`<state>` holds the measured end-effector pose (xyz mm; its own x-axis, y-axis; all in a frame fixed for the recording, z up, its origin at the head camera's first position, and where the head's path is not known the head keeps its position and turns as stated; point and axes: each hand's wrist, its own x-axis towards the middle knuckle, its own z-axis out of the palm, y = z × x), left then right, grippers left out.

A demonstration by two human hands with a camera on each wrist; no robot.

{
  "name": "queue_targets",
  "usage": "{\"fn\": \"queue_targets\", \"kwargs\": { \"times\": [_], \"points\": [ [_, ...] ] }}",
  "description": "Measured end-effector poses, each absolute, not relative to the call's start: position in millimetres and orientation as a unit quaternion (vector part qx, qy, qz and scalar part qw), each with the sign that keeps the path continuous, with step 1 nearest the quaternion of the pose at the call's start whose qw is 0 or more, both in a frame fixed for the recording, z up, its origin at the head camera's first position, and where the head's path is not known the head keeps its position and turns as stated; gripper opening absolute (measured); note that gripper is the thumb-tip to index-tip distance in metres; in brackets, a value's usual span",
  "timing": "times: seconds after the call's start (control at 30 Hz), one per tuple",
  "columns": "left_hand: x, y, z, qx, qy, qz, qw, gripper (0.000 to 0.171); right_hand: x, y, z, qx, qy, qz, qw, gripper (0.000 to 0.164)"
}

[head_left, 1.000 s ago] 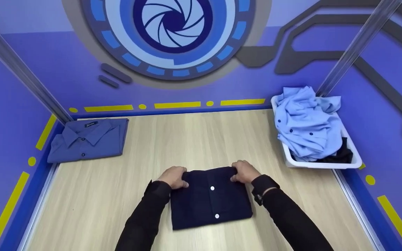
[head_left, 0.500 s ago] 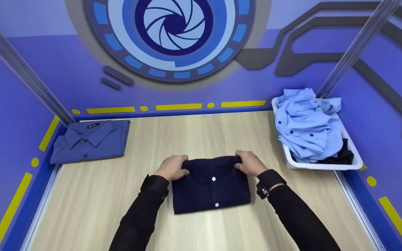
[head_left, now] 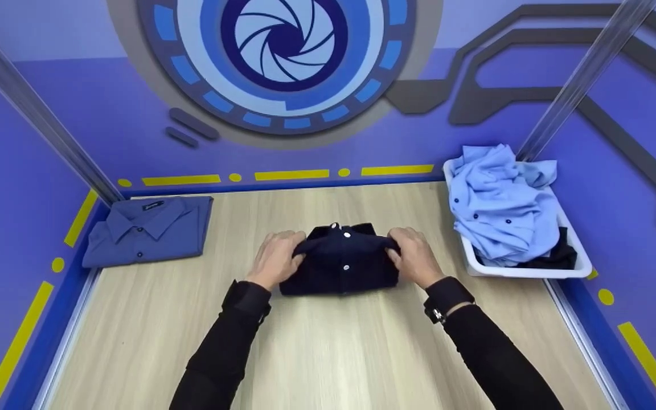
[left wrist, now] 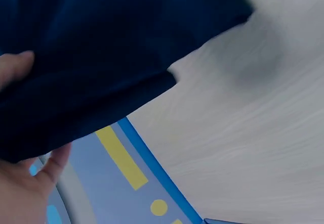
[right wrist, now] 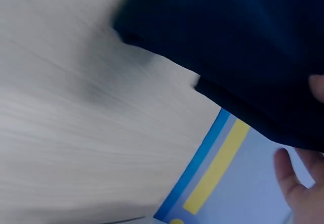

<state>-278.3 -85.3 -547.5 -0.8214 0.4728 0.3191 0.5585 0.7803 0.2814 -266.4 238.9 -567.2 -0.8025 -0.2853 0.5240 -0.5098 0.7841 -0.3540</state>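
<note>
A folded navy shirt (head_left: 362,276) with white buttons is held up over the wooden table, tilted, in the head view. My left hand (head_left: 275,257) pinches its left side, thumb on the near face and fingers behind. On the opposite side my right hand (head_left: 416,256) grips it the same way. A folded edge with more buttons shows behind its top. In the left wrist view the navy cloth (left wrist: 101,42) hangs in layers above the tabletop, with a shadow below. The right wrist view shows the matching corner of the shirt (right wrist: 217,27), also off the surface.
A folded slate-blue shirt (head_left: 163,242) lies at the back left of the table (head_left: 328,353). At the back right stands a white basket (head_left: 527,271), heaped with a crumpled light-blue shirt (head_left: 499,199) and a black garment (head_left: 560,253). Purple walls (head_left: 66,114) enclose the back and sides.
Both hands have moved the navy shirt away from the body, toward the back wall, and lifted it. Its top now tips over, showing a folded layer behind. The other garments stay put.
</note>
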Motion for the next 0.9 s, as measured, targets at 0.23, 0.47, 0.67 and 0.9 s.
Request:
{"fn": "queue_targets", "kwargs": {
  "times": [0.23, 0.47, 0.67, 0.9],
  "points": [
    [-265.5, -86.3, -569.6, -0.339, -0.904, -0.126, 0.229, 0.031, -254.2, 240.4, -580.8, 0.248, -0.905, 0.220, 0.266, 0.035],
    [-230.5, -91.0, -605.7, -0.387, -0.875, -0.122, 0.265, 0.041, -225.0, 243.2, -600.4, 0.313, -0.899, 0.193, 0.239, 0.044],
    [-189.3, -92.0, -627.1, -0.416, -0.862, -0.128, 0.259, 0.037, -190.1, 247.7, -618.6, 0.367, -0.891, 0.153, 0.221, 0.052],
    [-145.4, -93.1, -655.2, -0.418, -0.876, -0.117, 0.210, 0.028, -148.6, 248.7, -644.8, 0.394, -0.900, 0.115, 0.147, 0.053]
  ]
}}
